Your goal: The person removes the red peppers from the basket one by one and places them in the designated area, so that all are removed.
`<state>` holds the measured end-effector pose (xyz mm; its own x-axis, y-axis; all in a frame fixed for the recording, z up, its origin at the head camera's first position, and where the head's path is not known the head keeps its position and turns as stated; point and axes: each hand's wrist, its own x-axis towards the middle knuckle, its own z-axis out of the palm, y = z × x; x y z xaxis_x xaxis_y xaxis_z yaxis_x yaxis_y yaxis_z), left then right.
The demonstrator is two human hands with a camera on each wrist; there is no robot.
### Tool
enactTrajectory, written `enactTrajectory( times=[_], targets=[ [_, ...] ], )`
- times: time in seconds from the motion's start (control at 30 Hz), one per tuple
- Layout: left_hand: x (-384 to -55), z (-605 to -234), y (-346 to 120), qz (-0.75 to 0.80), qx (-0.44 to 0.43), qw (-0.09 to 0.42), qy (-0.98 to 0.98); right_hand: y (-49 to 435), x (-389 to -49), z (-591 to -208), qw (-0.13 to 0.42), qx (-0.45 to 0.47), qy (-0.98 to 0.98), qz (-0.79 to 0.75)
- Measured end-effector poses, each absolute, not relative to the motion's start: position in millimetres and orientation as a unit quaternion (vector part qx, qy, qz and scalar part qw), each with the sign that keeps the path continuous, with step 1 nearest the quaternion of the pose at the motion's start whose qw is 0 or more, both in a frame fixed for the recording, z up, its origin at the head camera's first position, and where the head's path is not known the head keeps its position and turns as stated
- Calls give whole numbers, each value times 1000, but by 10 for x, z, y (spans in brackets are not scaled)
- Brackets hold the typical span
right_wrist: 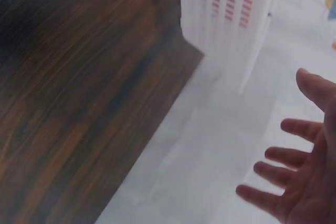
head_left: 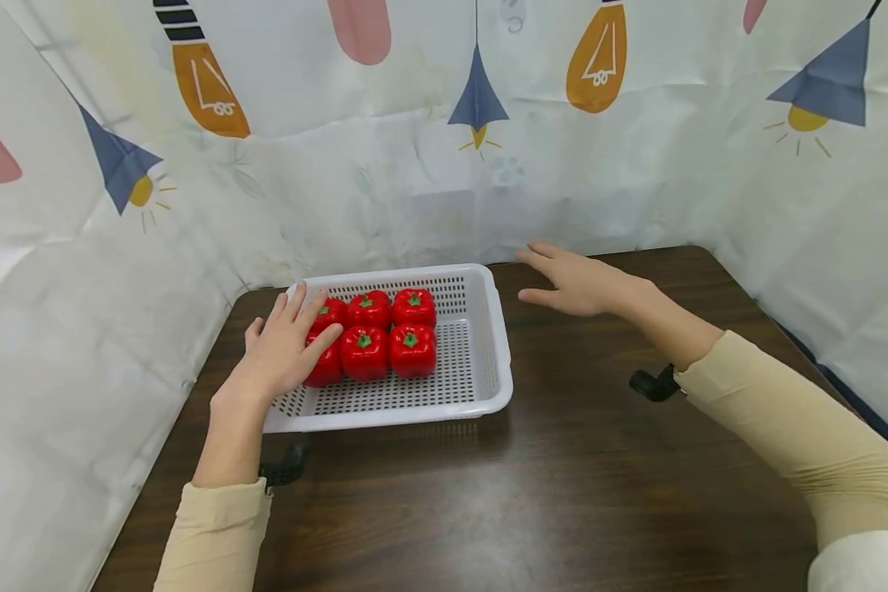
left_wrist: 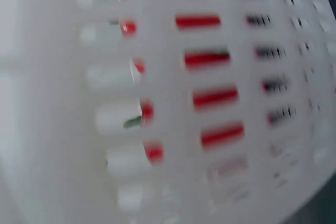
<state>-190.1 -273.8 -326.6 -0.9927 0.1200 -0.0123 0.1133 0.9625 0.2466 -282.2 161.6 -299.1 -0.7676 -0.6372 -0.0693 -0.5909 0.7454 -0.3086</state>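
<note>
A white perforated plastic basket (head_left: 494,353) stands on the table, with several red bell peppers (head_left: 413,351) with green stems grouped in its left and middle part. My left hand (head_left: 281,349) is over the basket's left end, fingers spread, covering part of the leftmost peppers. The left wrist view is filled by the slotted basket wall (left_wrist: 152,40), red showing through its slots; no fingers appear there. To the right of the basket my right hand (head_left: 580,281) hovers with fingers extended and nothing in it. In the right wrist view its fingers (right_wrist: 283,174) are spread apart, away from the basket.
The dark wood table (head_left: 562,493) extends in front of the basket and to its right. A white patterned cloth (head_left: 385,197) hangs along the back and both sides, close behind the basket. Dark wrist straps (head_left: 654,384) sit at the sleeve cuffs.
</note>
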Motion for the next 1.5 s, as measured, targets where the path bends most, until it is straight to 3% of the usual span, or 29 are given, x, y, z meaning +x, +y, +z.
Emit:
enactTrajectory(
  times=[0.33, 0.67, 0.93, 1.13, 1.5],
  targets=[
    [-1696, -3243, -2953, 151, 102, -72, 981, 1054, -2783, -2877, -4, -408, 906, -112],
    [-1419, -3387, -3201, 210, 115, -136, 961, 570, -2770, -2808, 49, -456, 887, -54],
    [-1234, -3531, -3341, 237, 98, -115, 960, 208, -2741, -2933, 85, -524, 843, -87],
    [-1126, -3702, -3394, 251, 92, -99, 959, -1, -2648, -3063, 112, -513, 845, -97],
    [-1033, -3786, -3427, 244, 99, -87, 961, -116, -2579, -3160, 115, -496, 857, -73]
  ],
)
